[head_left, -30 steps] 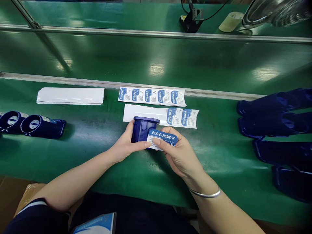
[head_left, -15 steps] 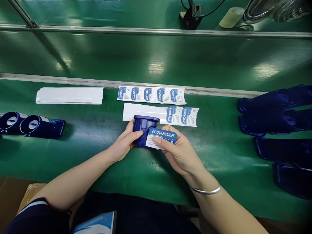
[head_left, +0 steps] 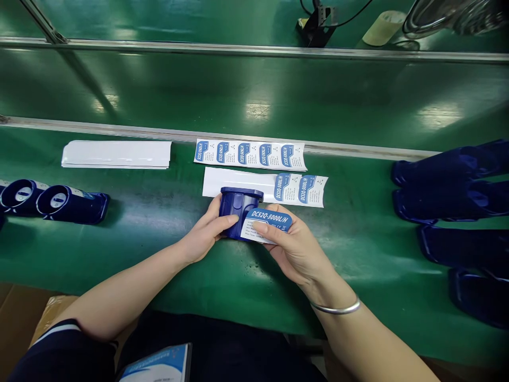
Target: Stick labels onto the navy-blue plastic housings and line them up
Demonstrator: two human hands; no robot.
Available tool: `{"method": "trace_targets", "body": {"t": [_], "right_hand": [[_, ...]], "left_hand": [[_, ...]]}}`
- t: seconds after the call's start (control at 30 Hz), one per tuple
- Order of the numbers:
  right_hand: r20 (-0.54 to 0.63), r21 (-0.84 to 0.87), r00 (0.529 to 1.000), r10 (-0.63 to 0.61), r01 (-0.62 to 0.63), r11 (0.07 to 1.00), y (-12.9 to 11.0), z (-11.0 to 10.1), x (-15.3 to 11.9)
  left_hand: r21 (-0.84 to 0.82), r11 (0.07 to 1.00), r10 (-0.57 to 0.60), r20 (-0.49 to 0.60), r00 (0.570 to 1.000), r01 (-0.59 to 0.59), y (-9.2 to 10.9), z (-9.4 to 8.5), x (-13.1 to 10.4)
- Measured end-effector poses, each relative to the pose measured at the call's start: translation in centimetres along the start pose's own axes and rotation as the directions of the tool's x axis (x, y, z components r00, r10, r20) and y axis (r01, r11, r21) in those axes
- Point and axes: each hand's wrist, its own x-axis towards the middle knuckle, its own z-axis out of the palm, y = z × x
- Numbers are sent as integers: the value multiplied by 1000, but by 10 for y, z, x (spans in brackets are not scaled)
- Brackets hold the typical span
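My left hand [head_left: 204, 233] is closed on the left side of a dark blue plastic housing [head_left: 234, 207], its thumb on the ribbed front. A blue and white label [head_left: 264, 220] printed DC52Q-5000L/H lies in front of the housing's right part. My right hand [head_left: 292, 244] pinches this label between thumb and fingers; whether the label touches the housing I cannot tell. Just behind the housing is a label sheet [head_left: 242, 178] with two labels at its right end and bare backing on the left. Farther back lies a full strip of labels [head_left: 250, 153].
White backing strips [head_left: 117, 154] lie at the back left. Labelled blue housings [head_left: 73, 204] stand at the left, and several more dark blue housings [head_left: 437, 204] at the right. A metal rail [head_left: 254, 51] crosses behind, with a tape roll [head_left: 384, 28] beyond it.
The whole view has shifted slightly, so things sit a little farther right. Both hands keep their grips, and the label stays at the housing's front right.
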Motion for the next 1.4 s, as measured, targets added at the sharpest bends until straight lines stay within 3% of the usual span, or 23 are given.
{"method": "trace_targets", "body": {"t": [0.4,1.4], "right_hand": [[-4,-13,997,-72,72,997,2,-3,-2],[-12,-45,998,-67,67,997,5,-2,0]], "left_hand": [[34,999,36,-14,999,-36,0,0,-1],[60,998,32,0,999,-32,-2,-1,-1]]}}
